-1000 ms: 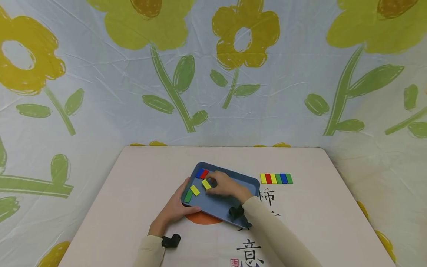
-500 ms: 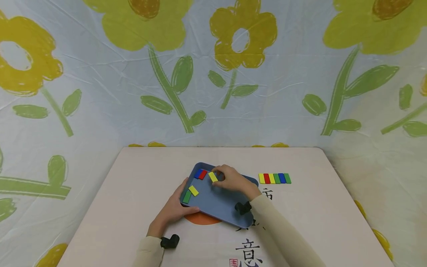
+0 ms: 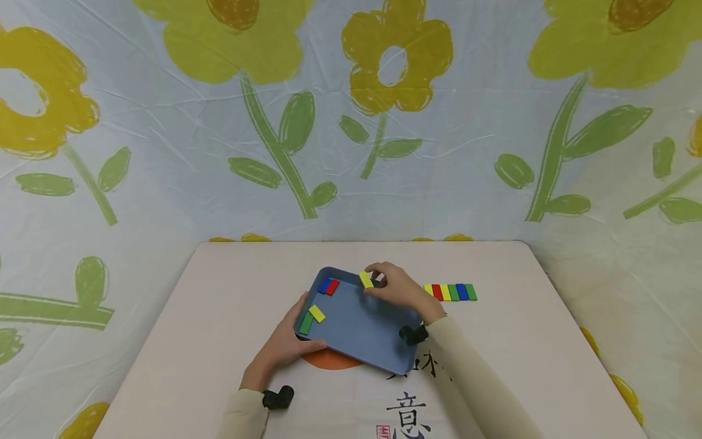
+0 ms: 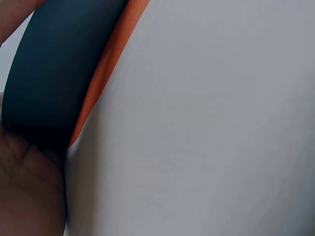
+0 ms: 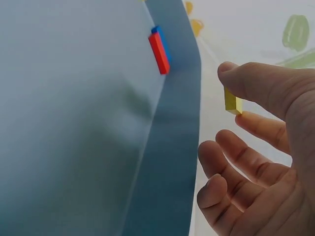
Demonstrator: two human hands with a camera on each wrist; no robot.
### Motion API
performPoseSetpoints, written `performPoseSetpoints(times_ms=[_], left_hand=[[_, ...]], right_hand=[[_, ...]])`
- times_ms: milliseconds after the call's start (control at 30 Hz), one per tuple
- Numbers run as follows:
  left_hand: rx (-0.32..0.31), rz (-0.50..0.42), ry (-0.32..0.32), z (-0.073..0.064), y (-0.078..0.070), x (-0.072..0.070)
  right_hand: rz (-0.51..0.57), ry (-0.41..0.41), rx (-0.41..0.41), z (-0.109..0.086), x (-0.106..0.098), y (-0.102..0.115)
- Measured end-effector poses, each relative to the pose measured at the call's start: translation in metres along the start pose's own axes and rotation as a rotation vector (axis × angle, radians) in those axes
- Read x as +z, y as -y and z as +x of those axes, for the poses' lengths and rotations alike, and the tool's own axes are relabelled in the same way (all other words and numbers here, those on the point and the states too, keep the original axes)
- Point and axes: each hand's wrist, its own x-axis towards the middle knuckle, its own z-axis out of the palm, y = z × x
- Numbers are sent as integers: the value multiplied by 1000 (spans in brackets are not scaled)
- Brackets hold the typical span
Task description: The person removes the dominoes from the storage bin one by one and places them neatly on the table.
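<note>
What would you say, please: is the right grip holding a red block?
No: in the head view, the right grip pinches a yellow block, while a red block lies in the tray.

Yellow block (image 5: 231, 102): pinched between thumb and forefinger of the right-hand grip (image 5: 275, 187).
Other fingers (image 5: 246, 156): bent, held apart from the block.
Blue tray (image 5: 172, 142): crossed by a shadow.
Red block (image 5: 159, 53): laid at the tray's wall, beside the blue block (image 5: 163, 40).
Backdrop (image 5: 246, 29): printed yellow and green.

I read the black character 意 (image 3: 407, 414) on the pale tabletop (image 3: 263, 268). Characters above it (image 3: 430, 364) were partly covered; the red seal (image 3: 383, 431) beside it was illegible.
</note>
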Motion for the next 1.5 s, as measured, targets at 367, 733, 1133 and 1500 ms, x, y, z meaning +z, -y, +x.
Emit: performPoseSetpoints(times_ms=[367, 733, 1133, 1500], left_hand=[[-9, 8, 1, -1, 2, 0], [-6, -9, 6, -2, 3, 1], [3, -6, -10, 0, 5, 1], [-7, 0, -7, 3, 2, -1]], right_hand=[[-36, -14, 35, -9, -14, -16], [-30, -26, 81, -21, -28, -31], [-13, -97, 120, -44, -54, -65], [-98, -150, 211, -77, -76, -94]])
